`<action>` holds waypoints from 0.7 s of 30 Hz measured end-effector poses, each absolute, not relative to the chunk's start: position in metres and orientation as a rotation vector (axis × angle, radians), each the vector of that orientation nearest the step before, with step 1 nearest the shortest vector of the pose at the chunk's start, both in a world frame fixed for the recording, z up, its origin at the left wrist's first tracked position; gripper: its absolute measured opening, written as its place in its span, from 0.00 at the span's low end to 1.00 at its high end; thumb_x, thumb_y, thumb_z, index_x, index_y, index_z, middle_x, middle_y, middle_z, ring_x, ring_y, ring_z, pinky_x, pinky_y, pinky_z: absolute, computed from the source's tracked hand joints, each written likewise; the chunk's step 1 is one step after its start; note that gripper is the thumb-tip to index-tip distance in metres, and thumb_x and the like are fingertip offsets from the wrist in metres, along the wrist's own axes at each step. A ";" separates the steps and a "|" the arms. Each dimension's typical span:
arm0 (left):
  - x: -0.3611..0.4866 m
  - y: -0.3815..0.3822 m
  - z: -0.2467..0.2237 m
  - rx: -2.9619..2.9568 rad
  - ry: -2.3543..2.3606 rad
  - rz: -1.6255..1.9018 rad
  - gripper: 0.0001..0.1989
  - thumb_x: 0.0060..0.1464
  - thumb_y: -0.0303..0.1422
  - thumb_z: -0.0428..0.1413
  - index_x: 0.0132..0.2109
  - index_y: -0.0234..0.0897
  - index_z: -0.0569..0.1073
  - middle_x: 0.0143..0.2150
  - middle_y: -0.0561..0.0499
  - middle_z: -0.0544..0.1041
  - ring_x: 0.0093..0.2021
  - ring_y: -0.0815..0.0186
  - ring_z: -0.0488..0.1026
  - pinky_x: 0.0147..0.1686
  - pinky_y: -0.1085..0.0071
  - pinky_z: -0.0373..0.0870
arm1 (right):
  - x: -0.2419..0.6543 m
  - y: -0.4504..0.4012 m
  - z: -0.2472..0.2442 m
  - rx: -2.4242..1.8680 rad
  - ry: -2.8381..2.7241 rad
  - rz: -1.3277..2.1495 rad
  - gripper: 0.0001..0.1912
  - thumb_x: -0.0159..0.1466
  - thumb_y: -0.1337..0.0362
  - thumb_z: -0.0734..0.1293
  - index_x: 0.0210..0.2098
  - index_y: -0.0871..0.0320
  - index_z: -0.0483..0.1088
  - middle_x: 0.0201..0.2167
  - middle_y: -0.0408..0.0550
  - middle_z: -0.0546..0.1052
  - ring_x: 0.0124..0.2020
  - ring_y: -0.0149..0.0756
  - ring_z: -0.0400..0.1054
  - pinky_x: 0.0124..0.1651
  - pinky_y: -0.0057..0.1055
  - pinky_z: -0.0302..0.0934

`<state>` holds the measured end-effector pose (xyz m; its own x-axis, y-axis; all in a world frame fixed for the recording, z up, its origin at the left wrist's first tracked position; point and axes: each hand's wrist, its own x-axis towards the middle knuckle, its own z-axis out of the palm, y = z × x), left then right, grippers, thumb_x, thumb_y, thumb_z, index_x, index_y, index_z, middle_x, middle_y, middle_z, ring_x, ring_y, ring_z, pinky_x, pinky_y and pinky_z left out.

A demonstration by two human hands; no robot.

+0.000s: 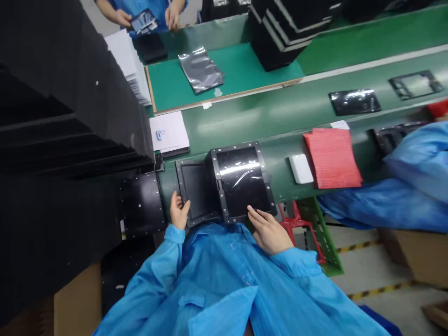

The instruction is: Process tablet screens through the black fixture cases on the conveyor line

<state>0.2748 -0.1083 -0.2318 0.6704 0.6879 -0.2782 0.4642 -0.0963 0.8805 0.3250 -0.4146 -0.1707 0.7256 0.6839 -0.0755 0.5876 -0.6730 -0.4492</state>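
A black box-like fixture lies open in front of me on the green bench. Its left half is a shallow black tray (198, 189) with a raised rim. The right half is a studded black frame around a glossy dark panel (243, 179), standing higher and overlapping the tray. My left hand (179, 212) is closed at the tray's left edge, thumb over the rim and fingers curled beside it; their undersides are hidden. With fingers stretched out, my right hand (269, 231) touches the panel half near its lower right edge.
Tall black stacks (105, 93) crowd the left. Right of the fixture lie a white block (301, 169) and red sheets (334, 158). White papers (170, 130) and a silvery bag (201, 70) lie beyond. Co-workers' sleeves (416, 182) and hands (172, 16) are nearby.
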 end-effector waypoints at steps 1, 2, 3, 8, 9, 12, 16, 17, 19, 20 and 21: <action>0.274 -0.109 -0.223 1.706 0.842 0.237 0.32 0.48 0.40 0.56 0.60 0.36 0.63 0.54 0.42 0.71 0.55 0.55 0.69 0.55 0.57 0.66 | 0.333 -0.416 -0.166 -2.463 -0.958 0.381 0.27 0.57 0.68 0.60 0.56 0.54 0.69 0.60 0.47 0.66 0.54 0.49 0.66 0.54 0.49 0.66; 0.274 -0.112 -0.213 1.685 0.786 0.221 0.30 0.49 0.41 0.55 0.58 0.34 0.66 0.51 0.42 0.73 0.52 0.54 0.71 0.53 0.57 0.68 | 0.341 -0.416 -0.162 -2.379 -0.928 0.427 0.24 0.59 0.65 0.61 0.55 0.54 0.70 0.59 0.48 0.67 0.53 0.49 0.66 0.55 0.50 0.65; 0.274 -0.119 -0.200 1.682 0.757 0.210 0.28 0.49 0.43 0.54 0.55 0.33 0.69 0.48 0.42 0.75 0.50 0.53 0.72 0.51 0.55 0.69 | 0.349 -0.414 -0.158 -2.273 -0.890 0.478 0.23 0.60 0.60 0.62 0.55 0.54 0.70 0.58 0.49 0.68 0.53 0.49 0.66 0.55 0.50 0.64; 0.275 -0.204 -0.122 2.137 0.364 0.259 0.27 0.52 0.46 0.56 0.56 0.40 0.70 0.57 0.44 0.72 0.56 0.52 0.68 0.59 0.51 0.63 | 0.371 -0.385 -0.150 -1.519 -0.514 0.777 0.35 0.57 0.39 0.64 0.56 0.55 0.68 0.55 0.53 0.71 0.52 0.50 0.68 0.52 0.47 0.66; 0.278 -0.225 -0.112 2.271 0.233 0.228 0.28 0.51 0.46 0.57 0.57 0.41 0.70 0.59 0.44 0.70 0.59 0.52 0.66 0.61 0.50 0.58 | 0.374 -0.381 -0.151 -1.433 -0.392 0.786 0.35 0.57 0.38 0.62 0.53 0.56 0.71 0.51 0.53 0.74 0.49 0.49 0.70 0.51 0.47 0.66; 0.293 -0.274 -0.104 2.543 0.051 0.087 0.30 0.54 0.47 0.55 0.61 0.41 0.66 0.63 0.42 0.65 0.65 0.50 0.57 0.64 0.45 0.49 | 0.387 -0.386 -0.158 -1.347 -0.119 0.740 0.33 0.54 0.36 0.64 0.43 0.58 0.75 0.40 0.53 0.79 0.41 0.49 0.73 0.48 0.47 0.67; 0.301 -0.294 -0.118 2.661 0.190 -0.014 0.28 0.57 0.44 0.53 0.62 0.41 0.63 0.66 0.40 0.59 0.67 0.49 0.52 0.63 0.42 0.50 | 0.422 -0.401 -0.168 -1.347 -0.141 0.734 0.32 0.50 0.37 0.68 0.40 0.58 0.75 0.36 0.51 0.79 0.38 0.49 0.73 0.45 0.46 0.68; 0.300 -0.295 -0.121 2.664 0.215 -0.029 0.28 0.57 0.44 0.53 0.62 0.41 0.63 0.66 0.40 0.59 0.67 0.49 0.53 0.63 0.42 0.51 | 0.431 -0.402 -0.170 -1.367 -0.172 0.736 0.32 0.51 0.37 0.68 0.40 0.58 0.75 0.36 0.51 0.79 0.39 0.49 0.73 0.45 0.46 0.68; 0.298 -0.298 -0.123 2.659 0.225 -0.059 0.28 0.56 0.43 0.53 0.62 0.41 0.63 0.66 0.40 0.59 0.66 0.49 0.53 0.62 0.42 0.52 | 0.446 -0.406 -0.171 -1.405 -0.223 0.746 0.31 0.51 0.38 0.68 0.39 0.58 0.75 0.36 0.51 0.79 0.39 0.50 0.73 0.45 0.46 0.68; 0.297 -0.299 -0.124 2.656 0.221 -0.069 0.27 0.56 0.43 0.53 0.62 0.41 0.63 0.66 0.41 0.60 0.66 0.49 0.53 0.62 0.43 0.52 | 0.452 -0.412 -0.171 -1.424 -0.233 0.750 0.30 0.50 0.38 0.68 0.39 0.57 0.75 0.36 0.51 0.79 0.39 0.50 0.73 0.44 0.47 0.68; 0.296 -0.300 -0.124 2.653 0.215 -0.075 0.27 0.57 0.42 0.53 0.62 0.41 0.63 0.66 0.41 0.60 0.66 0.50 0.54 0.62 0.43 0.53 | 0.458 -0.421 -0.171 -1.444 -0.224 0.742 0.30 0.50 0.38 0.68 0.39 0.56 0.75 0.36 0.51 0.79 0.39 0.51 0.74 0.44 0.49 0.69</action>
<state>0.2961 -0.3005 -0.1236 0.9862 0.1392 -0.0901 0.1651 -0.8752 0.4546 0.4578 -0.4213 -0.1706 0.7610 0.5803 -0.2900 -0.3231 -0.0486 -0.9451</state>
